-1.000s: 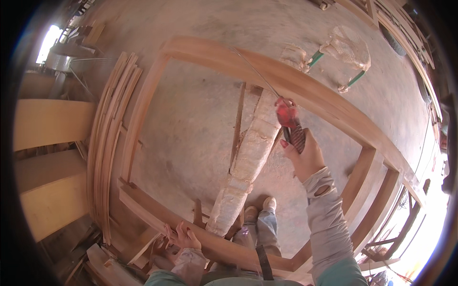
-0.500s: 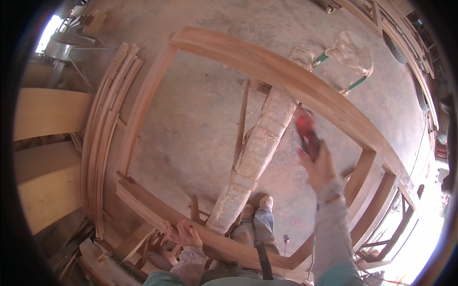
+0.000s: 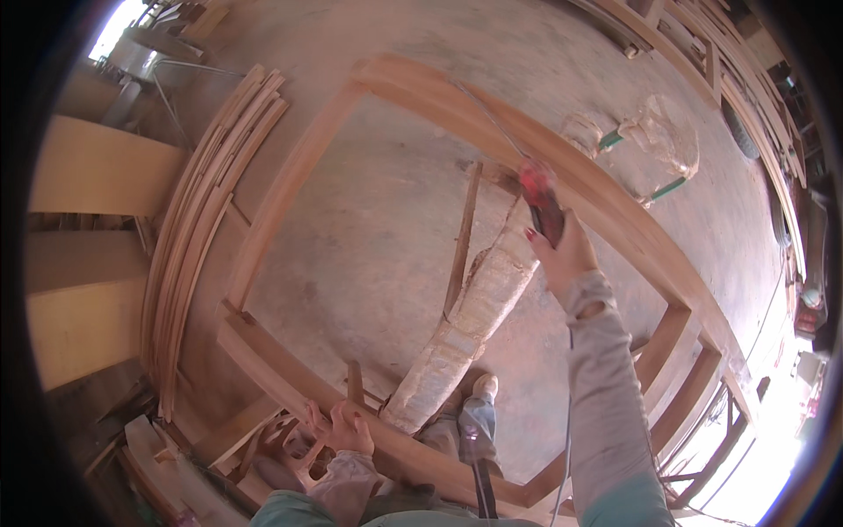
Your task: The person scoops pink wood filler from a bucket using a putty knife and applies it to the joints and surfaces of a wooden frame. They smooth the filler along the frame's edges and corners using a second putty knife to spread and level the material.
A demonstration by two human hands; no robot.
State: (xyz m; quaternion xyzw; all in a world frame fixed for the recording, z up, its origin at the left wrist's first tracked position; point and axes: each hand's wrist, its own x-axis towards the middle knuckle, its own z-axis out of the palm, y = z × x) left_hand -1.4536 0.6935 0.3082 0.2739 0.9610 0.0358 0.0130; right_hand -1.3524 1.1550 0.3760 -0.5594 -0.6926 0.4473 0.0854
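Observation:
A large wooden frame (image 3: 299, 170) lies in front of me, raised above the concrete floor on a wrapped support. My right hand (image 3: 571, 253) grips a red-and-black air blow gun (image 3: 538, 191) with a long thin metal nozzle. That nozzle reaches up and left over the frame's far rail (image 3: 634, 209). From the gun's side a thin hose (image 3: 565, 452) runs down along my forearm. At the near rail (image 3: 421, 450), my left hand (image 3: 341, 434) rests on the wood with its fingers apart, holding nothing.
Long wooden strips (image 3: 206, 215) are stacked at the left, beside pale boards (image 3: 101, 167). The support under the frame is a plastic-wrapped beam (image 3: 487, 303). Beyond the far rail stands a green-legged, wrapped stand (image 3: 667, 140). Offcuts (image 3: 167, 470) lie at the lower left.
My right hand and the blow gun have moved left and slightly up, and the nozzle now shows over the far rail. My left hand stays on the near rail. The whole view has shifted slightly.

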